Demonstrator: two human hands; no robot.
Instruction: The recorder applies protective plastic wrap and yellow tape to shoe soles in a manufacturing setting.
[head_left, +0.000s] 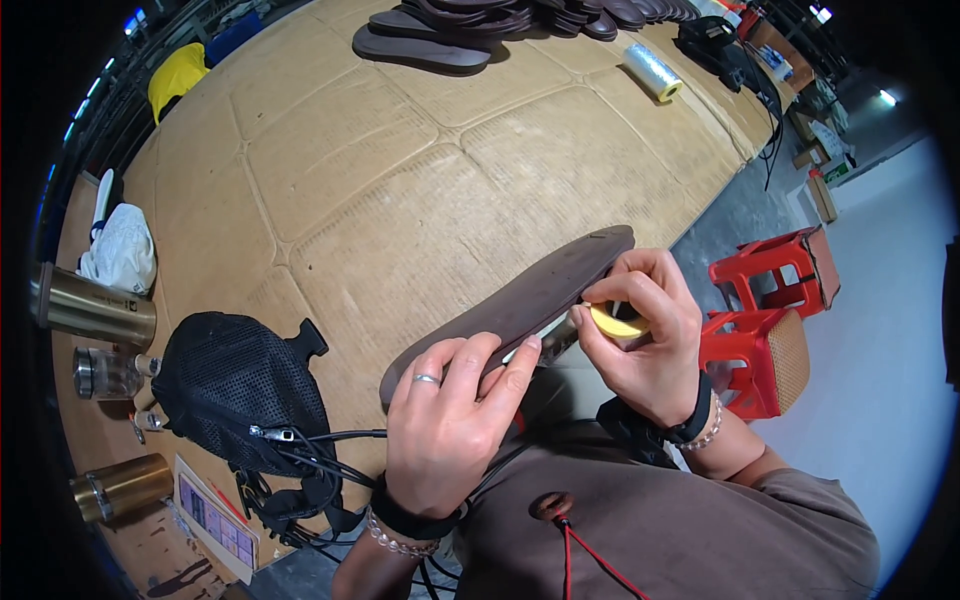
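Observation:
A long dark brown shoe sole (510, 295) lies slantwise at the near edge of the table, its far end up to the right. My left hand (447, 425) is closed on its near-left part, fingers over the side edge. A ring sits on one of those fingers. In my right hand (655, 335) a small roll of tape (620, 326) with a yellow core is pinched between thumb and fingers, close to the sole's edge. A narrow pale strip (550, 328) runs along that edge between both hands. The fingertips partly hide the roll and strip.
Brown cardboard (350, 190) covers the table. Stacked soles (450, 35) and a wrapped roll (655, 72) lie at the far side. A black mesh bag (245, 390) with cables, a metal flask (95, 305) and a glass jar (105, 373) are left. Red stools (755, 360) stand right.

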